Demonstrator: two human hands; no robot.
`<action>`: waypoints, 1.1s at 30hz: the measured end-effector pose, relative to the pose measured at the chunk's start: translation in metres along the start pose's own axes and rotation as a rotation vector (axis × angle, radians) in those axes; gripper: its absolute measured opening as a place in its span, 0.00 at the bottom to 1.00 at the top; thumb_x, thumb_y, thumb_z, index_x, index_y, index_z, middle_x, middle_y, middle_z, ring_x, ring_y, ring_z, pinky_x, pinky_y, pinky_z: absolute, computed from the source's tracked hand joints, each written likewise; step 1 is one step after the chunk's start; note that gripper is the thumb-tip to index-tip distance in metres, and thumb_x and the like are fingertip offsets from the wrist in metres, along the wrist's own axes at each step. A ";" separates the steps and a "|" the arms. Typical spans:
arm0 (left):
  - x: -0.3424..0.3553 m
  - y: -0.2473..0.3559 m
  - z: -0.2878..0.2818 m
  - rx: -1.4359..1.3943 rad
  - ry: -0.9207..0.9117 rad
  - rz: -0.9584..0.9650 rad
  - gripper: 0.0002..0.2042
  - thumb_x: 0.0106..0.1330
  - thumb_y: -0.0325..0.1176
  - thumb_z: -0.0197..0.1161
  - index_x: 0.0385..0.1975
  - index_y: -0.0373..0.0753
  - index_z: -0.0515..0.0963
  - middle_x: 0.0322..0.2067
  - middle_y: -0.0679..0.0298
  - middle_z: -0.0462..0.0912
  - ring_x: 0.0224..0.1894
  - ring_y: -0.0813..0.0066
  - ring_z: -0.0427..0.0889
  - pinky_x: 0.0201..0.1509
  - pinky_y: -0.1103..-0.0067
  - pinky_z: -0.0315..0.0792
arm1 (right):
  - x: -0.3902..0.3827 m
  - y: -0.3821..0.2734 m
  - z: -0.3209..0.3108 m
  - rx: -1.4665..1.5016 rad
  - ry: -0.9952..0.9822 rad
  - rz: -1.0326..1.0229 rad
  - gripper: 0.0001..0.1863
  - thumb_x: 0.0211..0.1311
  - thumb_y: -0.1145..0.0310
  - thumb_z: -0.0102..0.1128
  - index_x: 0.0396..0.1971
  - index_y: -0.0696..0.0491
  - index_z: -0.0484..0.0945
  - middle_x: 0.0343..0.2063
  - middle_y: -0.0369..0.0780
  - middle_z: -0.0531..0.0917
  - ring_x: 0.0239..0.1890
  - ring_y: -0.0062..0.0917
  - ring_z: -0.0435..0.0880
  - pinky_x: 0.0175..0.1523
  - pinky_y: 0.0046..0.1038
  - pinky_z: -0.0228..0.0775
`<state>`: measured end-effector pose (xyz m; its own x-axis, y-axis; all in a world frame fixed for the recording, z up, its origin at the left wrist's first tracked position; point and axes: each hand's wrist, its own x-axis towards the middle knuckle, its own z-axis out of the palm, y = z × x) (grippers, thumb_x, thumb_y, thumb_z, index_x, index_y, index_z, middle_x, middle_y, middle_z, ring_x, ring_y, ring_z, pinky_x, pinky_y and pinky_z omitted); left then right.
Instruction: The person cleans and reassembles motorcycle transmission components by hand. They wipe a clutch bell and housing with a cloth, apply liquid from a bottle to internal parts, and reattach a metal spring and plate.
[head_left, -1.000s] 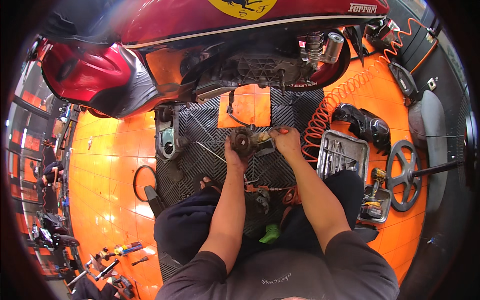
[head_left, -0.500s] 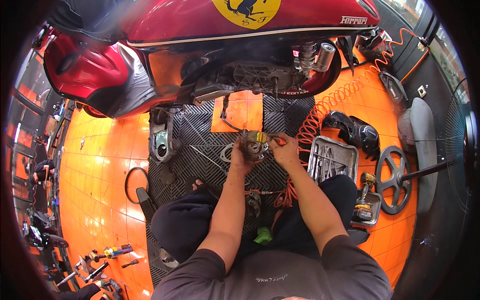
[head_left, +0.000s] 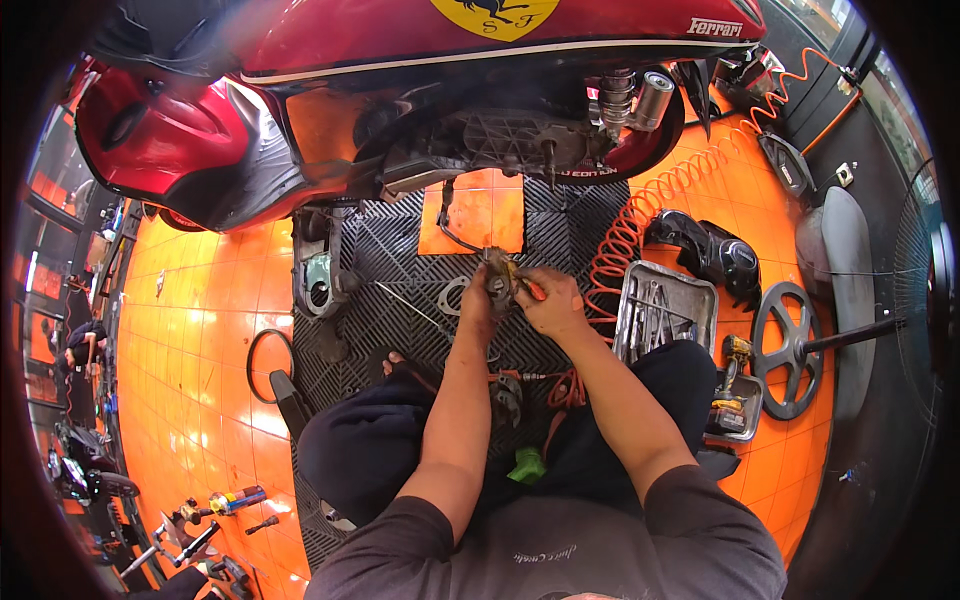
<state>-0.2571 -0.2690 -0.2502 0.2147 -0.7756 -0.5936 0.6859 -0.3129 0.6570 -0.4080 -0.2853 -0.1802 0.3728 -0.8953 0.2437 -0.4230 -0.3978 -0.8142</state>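
Above the black mat my left hand (head_left: 478,306) is closed around a small, dirty metal part (head_left: 498,274), tilted on its side. A black cable (head_left: 458,236) runs up from beside it toward the scooter; its joint is too small to make out. My right hand (head_left: 552,303) is closed on a tool with a red handle (head_left: 538,291). The tool's yellow end reaches the metal part, partly hidden by my fingers. A flat metal gasket-like plate (head_left: 452,296) lies just left of my left hand, near a thin rod (head_left: 405,304).
Ahead stands a red scooter (head_left: 400,52). On the right are a tray of tools (head_left: 668,312), a power drill (head_left: 736,358), a black cover (head_left: 708,256) and a coiled orange hose (head_left: 640,222). A drive belt (head_left: 270,366) lies on the left tiles.
My right hand has moved left, closer to my left hand. The metal part has turned from facing me onto its side. The view has shifted slightly.
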 end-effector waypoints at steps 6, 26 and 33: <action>0.008 0.004 -0.008 -0.007 -0.004 0.056 0.24 0.74 0.53 0.44 0.58 0.43 0.70 0.54 0.60 0.75 0.56 0.60 0.75 0.58 0.56 0.67 | -0.007 0.004 0.006 -0.025 0.007 0.149 0.14 0.53 0.68 0.67 0.40 0.55 0.84 0.34 0.46 0.86 0.35 0.34 0.87 0.41 0.31 0.77; 0.025 -0.006 -0.037 -0.450 -0.217 0.080 0.30 0.71 0.59 0.42 0.61 0.41 0.67 0.60 0.57 0.70 0.60 0.55 0.71 0.61 0.57 0.66 | -0.004 -0.003 0.001 0.081 -0.199 0.147 0.15 0.51 0.63 0.67 0.39 0.52 0.84 0.36 0.47 0.85 0.40 0.39 0.85 0.46 0.34 0.76; 0.024 -0.002 -0.014 0.058 -0.015 0.294 0.20 0.68 0.42 0.60 0.54 0.36 0.74 0.49 0.61 0.80 0.51 0.67 0.79 0.53 0.68 0.74 | 0.005 0.028 0.005 0.109 -0.003 0.282 0.14 0.53 0.63 0.65 0.38 0.53 0.84 0.35 0.50 0.85 0.38 0.41 0.85 0.44 0.34 0.77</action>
<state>-0.2432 -0.2788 -0.2721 0.3876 -0.8453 -0.3677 0.5548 -0.1046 0.8254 -0.4139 -0.2997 -0.2042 0.2554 -0.9668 -0.0015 -0.4188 -0.1092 -0.9015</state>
